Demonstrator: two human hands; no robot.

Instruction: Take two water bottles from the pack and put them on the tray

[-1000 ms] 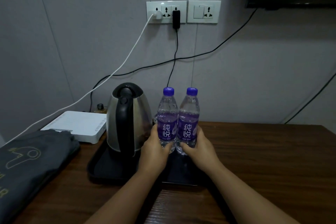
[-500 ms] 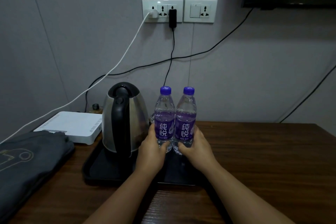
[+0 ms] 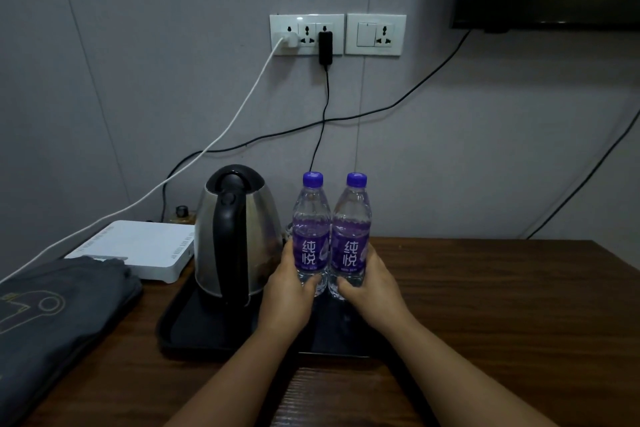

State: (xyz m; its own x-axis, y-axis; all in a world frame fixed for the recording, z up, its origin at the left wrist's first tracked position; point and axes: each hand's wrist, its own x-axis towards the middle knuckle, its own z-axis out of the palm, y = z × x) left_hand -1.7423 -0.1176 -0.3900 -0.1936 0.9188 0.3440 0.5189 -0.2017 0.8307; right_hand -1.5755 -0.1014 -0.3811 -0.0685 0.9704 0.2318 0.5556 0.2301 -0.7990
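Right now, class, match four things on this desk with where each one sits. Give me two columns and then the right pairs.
Things:
1. kettle
2. two water bottles
3. white box
4. folded grey cloth

Places:
A. held upright side by side, one in each hand
B. left part of the black tray
C. near left corner of the desk
D. behind the cloth, by the wall

Pairs: 1-B, 2-A, 3-D, 4-C

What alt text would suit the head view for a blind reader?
Two hands, left and right, hold two purple-capped bottles upright, side by side, on a black tray right of a kettle, on a wooden table.
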